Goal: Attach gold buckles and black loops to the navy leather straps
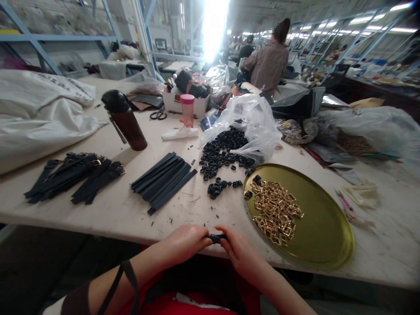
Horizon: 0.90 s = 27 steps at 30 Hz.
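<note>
Between my two hands, at the table's front edge, is a short black strap. My left hand pinches its left end, and my right hand grips the right end; fine detail on the strap is too small to make out. Beyond the hands lies a stack of flat black strips. A heap of small black loops spills from a clear plastic bag. To the right, a round gold tray bears a pile of gold metal buckles and a few black loops.
Bundles of black straps with gold buckles lie at the left, near a dark brown bottle. Farther back are a pink-lidded jar, black scissors and a white box. A person is in the background.
</note>
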Available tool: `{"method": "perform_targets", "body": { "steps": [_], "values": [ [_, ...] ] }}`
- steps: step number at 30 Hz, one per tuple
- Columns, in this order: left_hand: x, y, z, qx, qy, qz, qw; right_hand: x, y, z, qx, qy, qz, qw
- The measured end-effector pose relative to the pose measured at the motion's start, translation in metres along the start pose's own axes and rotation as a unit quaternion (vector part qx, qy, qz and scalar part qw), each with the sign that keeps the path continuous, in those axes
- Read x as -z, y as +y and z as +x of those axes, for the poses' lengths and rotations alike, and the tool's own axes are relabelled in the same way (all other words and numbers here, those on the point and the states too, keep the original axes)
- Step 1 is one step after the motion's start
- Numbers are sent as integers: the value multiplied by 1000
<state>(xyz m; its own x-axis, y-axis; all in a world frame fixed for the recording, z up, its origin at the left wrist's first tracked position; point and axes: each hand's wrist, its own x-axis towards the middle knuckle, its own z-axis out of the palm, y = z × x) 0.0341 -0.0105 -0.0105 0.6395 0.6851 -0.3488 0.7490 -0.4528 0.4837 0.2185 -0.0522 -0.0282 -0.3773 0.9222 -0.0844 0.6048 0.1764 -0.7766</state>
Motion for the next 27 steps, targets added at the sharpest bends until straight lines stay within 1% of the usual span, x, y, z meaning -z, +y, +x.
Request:
{"method": "perform_targets", "body": {
  "steps": [3, 6, 8, 10, 14, 17, 21, 24, 27],
  "values": [
    [-2, 0, 2, -24, 17, 13, 999, -2, 4, 0, 33, 16, -24, 999],
    [-4, 0, 5, -41, 27, 22, 999, -8, 7, -1, 54, 39, -21, 998],
    [-2, -1, 6, -41, 30, 21, 998, -11, 8, -1, 59, 58, -16, 996],
    [3, -2, 5, -44, 21, -3, 999, -14, 7, 0, 63, 70, -12, 995],
    [11, -5, 1, -44, -20, -73, 996, -14, 5, 3, 71, 66, -20, 995],
    [10, -6, 1, -36, -7, -62, 997, -13, 5, 3, 68, 67, -20, 995],
    [1, -6, 4, -37, 6, -46, 998, -16, 6, 1, 67, 66, -11, 996],
    [-4, -6, 5, -21, 12, -60, 998, -19, 7, 2, 73, 70, 4, 995],
    [-3, -5, 5, -15, 6, -92, 996, -19, 7, 4, 74, 62, 30, 995]
  ]
}}
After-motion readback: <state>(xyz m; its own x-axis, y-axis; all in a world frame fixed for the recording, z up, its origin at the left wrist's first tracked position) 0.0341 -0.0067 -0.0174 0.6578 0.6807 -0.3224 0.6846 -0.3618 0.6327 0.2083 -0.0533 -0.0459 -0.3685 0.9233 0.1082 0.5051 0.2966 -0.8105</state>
